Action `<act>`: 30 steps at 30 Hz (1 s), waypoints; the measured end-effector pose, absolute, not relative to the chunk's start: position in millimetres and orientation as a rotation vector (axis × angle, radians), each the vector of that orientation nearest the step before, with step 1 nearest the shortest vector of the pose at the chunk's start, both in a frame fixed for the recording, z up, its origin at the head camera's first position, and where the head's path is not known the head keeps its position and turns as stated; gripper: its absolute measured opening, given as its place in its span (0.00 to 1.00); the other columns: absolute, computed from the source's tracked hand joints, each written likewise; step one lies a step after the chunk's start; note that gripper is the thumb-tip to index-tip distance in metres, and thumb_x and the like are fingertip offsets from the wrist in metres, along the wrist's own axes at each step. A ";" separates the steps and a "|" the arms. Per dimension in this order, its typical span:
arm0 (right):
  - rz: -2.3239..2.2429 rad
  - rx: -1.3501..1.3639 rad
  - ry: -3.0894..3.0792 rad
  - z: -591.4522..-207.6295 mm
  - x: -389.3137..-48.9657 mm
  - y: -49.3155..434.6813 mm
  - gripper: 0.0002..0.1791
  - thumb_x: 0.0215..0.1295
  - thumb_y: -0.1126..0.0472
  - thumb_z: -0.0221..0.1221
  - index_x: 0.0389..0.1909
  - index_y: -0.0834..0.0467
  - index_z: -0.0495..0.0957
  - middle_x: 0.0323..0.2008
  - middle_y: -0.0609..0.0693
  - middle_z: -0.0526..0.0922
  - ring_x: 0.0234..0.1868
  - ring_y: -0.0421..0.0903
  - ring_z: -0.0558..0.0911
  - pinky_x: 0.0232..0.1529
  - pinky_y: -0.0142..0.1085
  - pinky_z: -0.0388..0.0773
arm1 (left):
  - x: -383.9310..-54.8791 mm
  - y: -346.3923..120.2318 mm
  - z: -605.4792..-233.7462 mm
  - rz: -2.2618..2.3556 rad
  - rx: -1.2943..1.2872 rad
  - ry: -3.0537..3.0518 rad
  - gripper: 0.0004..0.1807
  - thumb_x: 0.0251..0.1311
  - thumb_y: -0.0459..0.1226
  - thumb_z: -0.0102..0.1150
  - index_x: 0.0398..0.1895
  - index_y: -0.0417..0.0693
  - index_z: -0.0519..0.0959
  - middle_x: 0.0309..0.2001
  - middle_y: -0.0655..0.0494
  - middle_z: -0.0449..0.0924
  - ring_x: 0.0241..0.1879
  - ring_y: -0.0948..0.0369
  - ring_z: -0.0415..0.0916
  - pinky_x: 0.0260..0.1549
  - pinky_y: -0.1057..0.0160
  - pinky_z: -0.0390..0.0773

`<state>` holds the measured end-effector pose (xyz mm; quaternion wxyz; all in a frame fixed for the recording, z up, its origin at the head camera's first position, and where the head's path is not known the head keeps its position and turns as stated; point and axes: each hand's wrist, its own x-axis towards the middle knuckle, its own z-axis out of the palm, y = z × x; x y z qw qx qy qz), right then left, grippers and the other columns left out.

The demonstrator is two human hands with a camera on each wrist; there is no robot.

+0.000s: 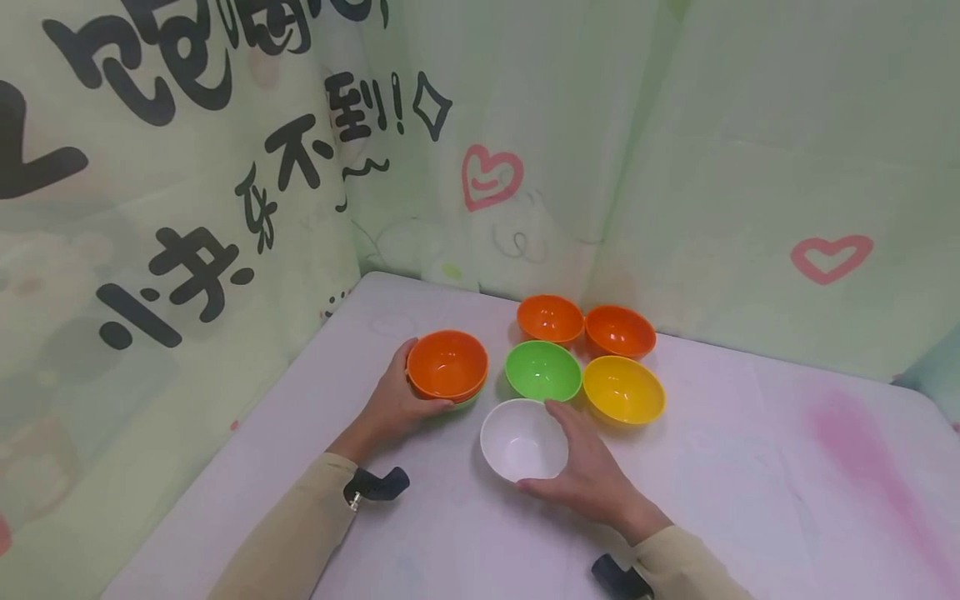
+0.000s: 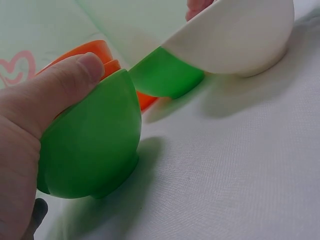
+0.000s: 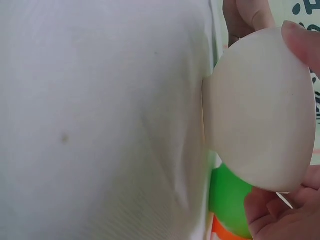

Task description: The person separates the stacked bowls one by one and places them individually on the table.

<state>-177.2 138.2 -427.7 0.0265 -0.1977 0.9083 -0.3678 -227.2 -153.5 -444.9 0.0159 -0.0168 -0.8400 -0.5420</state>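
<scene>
My left hand (image 1: 395, 402) grips a nested stack of bowls by its side, thumb over the near rim. An orange bowl (image 1: 447, 364) is on top, and a green bowl (image 2: 97, 142) forms the bottom of the stack in the left wrist view. To the right, my right hand (image 1: 588, 472) holds a white bowl (image 1: 521, 442) at its rim, thumb on the near side and fingers on the far side. The white bowl looks bare inside. Both bowls stand upright or nearly so, close over the white tabletop.
Just beyond the white bowl are a green bowl (image 1: 543, 372) and a yellow bowl (image 1: 624, 391). Behind them, two orange bowls (image 1: 550, 319) stand side by side near the table's back edge. A printed curtain (image 1: 720, 167) hangs behind the table (image 1: 750, 467) and along its left.
</scene>
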 end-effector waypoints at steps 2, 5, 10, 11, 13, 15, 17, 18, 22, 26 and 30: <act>-1.144 -0.613 2.811 -428.1 -177.3 137.9 0.59 0.42 0.43 0.78 0.72 0.64 0.60 0.68 0.59 0.67 0.64 0.58 0.70 0.61 0.57 0.72 | -227.0 -153.8 -445.0 -1.685 -0.057 -2.611 0.61 0.48 0.39 0.79 0.79 0.44 0.46 0.75 0.45 0.56 0.72 0.48 0.57 0.66 0.45 0.64; -1.148 -0.616 2.822 -428.8 -178.0 137.5 0.59 0.42 0.43 0.78 0.71 0.64 0.61 0.67 0.58 0.68 0.62 0.57 0.71 0.60 0.56 0.73 | -226.7 -154.3 -445.1 -1.679 -0.058 -2.611 0.61 0.48 0.39 0.79 0.79 0.44 0.46 0.75 0.45 0.56 0.72 0.48 0.57 0.66 0.45 0.64; -1.159 -0.612 2.829 -430.0 -179.7 137.4 0.57 0.41 0.44 0.79 0.71 0.62 0.62 0.64 0.56 0.70 0.60 0.55 0.72 0.59 0.54 0.73 | -226.9 -154.6 -445.7 -1.672 -0.046 -2.622 0.61 0.48 0.40 0.79 0.79 0.44 0.46 0.75 0.45 0.56 0.72 0.48 0.58 0.66 0.45 0.64; -1.165 -0.608 2.826 -430.2 -179.9 137.4 0.57 0.41 0.44 0.79 0.71 0.62 0.62 0.64 0.56 0.70 0.60 0.55 0.72 0.59 0.54 0.74 | -226.9 -154.6 -445.7 -1.672 -0.046 -2.623 0.62 0.48 0.40 0.79 0.79 0.44 0.46 0.75 0.45 0.56 0.72 0.48 0.58 0.66 0.44 0.64; -1.171 -0.604 2.821 -430.7 -181.2 137.9 0.57 0.42 0.44 0.79 0.71 0.61 0.62 0.64 0.56 0.70 0.60 0.54 0.72 0.59 0.54 0.74 | -227.1 -154.0 -446.1 -1.672 -0.039 -2.625 0.62 0.47 0.40 0.79 0.79 0.44 0.46 0.75 0.45 0.56 0.72 0.48 0.58 0.65 0.44 0.65; -1.181 -0.600 2.814 -431.1 -182.3 138.3 0.57 0.42 0.44 0.79 0.71 0.61 0.62 0.64 0.55 0.70 0.60 0.54 0.72 0.59 0.54 0.74 | -227.3 -153.4 -446.6 -1.673 -0.033 -2.627 0.62 0.47 0.40 0.79 0.79 0.45 0.46 0.75 0.45 0.56 0.72 0.48 0.57 0.65 0.44 0.65; -1.186 -0.595 2.811 -430.7 -182.5 138.0 0.57 0.42 0.43 0.79 0.71 0.60 0.62 0.64 0.55 0.70 0.60 0.54 0.72 0.59 0.54 0.74 | -227.3 -153.5 -446.7 -1.677 -0.033 -2.626 0.62 0.47 0.40 0.79 0.79 0.45 0.46 0.75 0.45 0.56 0.72 0.48 0.57 0.65 0.44 0.65; -1.186 -0.593 2.810 -430.4 -182.6 137.9 0.57 0.42 0.43 0.79 0.71 0.60 0.61 0.64 0.55 0.70 0.60 0.54 0.72 0.59 0.54 0.74 | -227.2 -153.6 -446.7 -1.679 -0.032 -2.626 0.62 0.47 0.40 0.79 0.79 0.45 0.46 0.75 0.46 0.56 0.72 0.48 0.57 0.65 0.44 0.65; -1.187 -0.597 2.809 -430.1 -182.5 137.5 0.57 0.42 0.43 0.79 0.71 0.60 0.61 0.63 0.55 0.70 0.60 0.54 0.72 0.59 0.54 0.74 | -226.7 -154.1 -446.5 -1.687 -0.038 -2.623 0.62 0.47 0.40 0.79 0.79 0.45 0.46 0.75 0.46 0.56 0.72 0.48 0.57 0.65 0.44 0.65; -1.213 -0.630 2.801 -429.7 -181.8 137.1 0.56 0.42 0.46 0.80 0.71 0.58 0.61 0.62 0.53 0.71 0.59 0.53 0.72 0.58 0.53 0.75 | -226.0 -154.3 -444.7 -1.692 -0.033 -2.623 0.62 0.47 0.40 0.79 0.79 0.46 0.46 0.75 0.46 0.56 0.72 0.49 0.57 0.65 0.45 0.65; -1.199 -0.640 2.815 -426.5 -180.1 137.0 0.57 0.42 0.45 0.80 0.71 0.58 0.60 0.61 0.53 0.71 0.58 0.52 0.72 0.57 0.53 0.75 | -225.7 -154.9 -444.7 -1.694 -0.042 -2.619 0.62 0.47 0.41 0.79 0.79 0.45 0.46 0.75 0.46 0.56 0.72 0.48 0.57 0.66 0.44 0.64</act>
